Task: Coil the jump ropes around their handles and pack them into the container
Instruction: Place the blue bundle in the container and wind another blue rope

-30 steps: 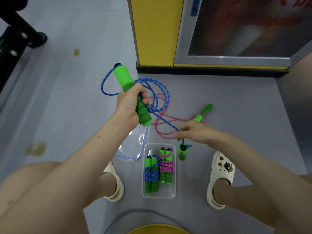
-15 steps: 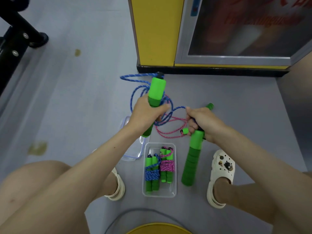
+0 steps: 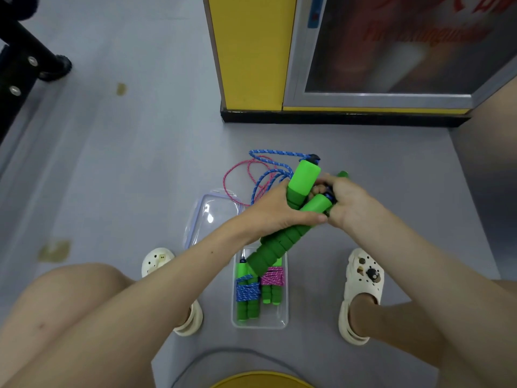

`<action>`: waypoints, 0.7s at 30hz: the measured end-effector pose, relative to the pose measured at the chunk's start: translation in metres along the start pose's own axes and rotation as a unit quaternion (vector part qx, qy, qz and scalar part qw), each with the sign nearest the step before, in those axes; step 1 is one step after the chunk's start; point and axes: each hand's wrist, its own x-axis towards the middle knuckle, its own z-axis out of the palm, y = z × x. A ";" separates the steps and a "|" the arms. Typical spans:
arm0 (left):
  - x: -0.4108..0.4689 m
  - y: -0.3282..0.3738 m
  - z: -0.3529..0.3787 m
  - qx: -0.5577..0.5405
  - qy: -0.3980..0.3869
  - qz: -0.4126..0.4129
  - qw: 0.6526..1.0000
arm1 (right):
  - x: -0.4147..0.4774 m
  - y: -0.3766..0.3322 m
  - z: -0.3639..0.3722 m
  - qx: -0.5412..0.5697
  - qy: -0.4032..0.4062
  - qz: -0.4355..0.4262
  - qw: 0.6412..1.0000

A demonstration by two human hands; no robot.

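My left hand [image 3: 282, 211] grips one green foam handle [image 3: 303, 179] of the blue jump rope [image 3: 275, 152]. My right hand [image 3: 348, 204] holds the rope's second green handle [image 3: 277, 245] against the first, so the two cross above the container. The blue rope hangs in loose loops behind the hands. A pink jump rope [image 3: 237, 175] lies uncoiled on the floor behind them, with one green handle tip [image 3: 342, 174] showing past my right hand. The clear container [image 3: 284, 317] on the floor holds a coiled blue rope bundle [image 3: 247, 292] and a coiled pink one [image 3: 272, 278].
The container's clear lid [image 3: 208, 219] lies on the grey floor left of the hands. My feet in white clogs [image 3: 362, 287] flank the container. A yellow cabinet [image 3: 251, 51] with a black base stands behind. A yellow round edge [image 3: 260, 380] shows at the bottom.
My right hand has lifted the second handle from the floor side and brought it against the first handle. Both hands have come together over the container.
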 end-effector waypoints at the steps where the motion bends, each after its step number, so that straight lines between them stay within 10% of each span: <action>1: 0.000 0.002 0.001 -0.013 0.010 -0.005 1.000 | -0.001 -0.001 0.000 0.007 -0.002 -0.005 1.000; 7: 0.003 0.010 0.000 -0.099 0.141 -0.028 0.985 | -0.005 -0.003 0.004 -0.044 -0.025 -0.059 0.997; 11: 0.007 0.010 -0.010 -0.172 0.242 -0.042 0.954 | -0.002 0.002 -0.001 -0.267 0.033 -0.118 0.956; 13: 0.009 0.007 -0.013 -0.184 0.270 -0.062 0.943 | -0.011 0.006 0.001 -0.293 -0.058 -0.072 0.952; 16: 0.012 0.002 -0.012 -0.186 0.271 -0.060 0.942 | -0.026 0.020 0.004 -0.312 -0.226 0.001 0.923; 21: 0.014 0.001 -0.014 -0.195 0.222 -0.044 0.954 | -0.021 0.019 0.000 -0.336 -0.180 -0.088 0.920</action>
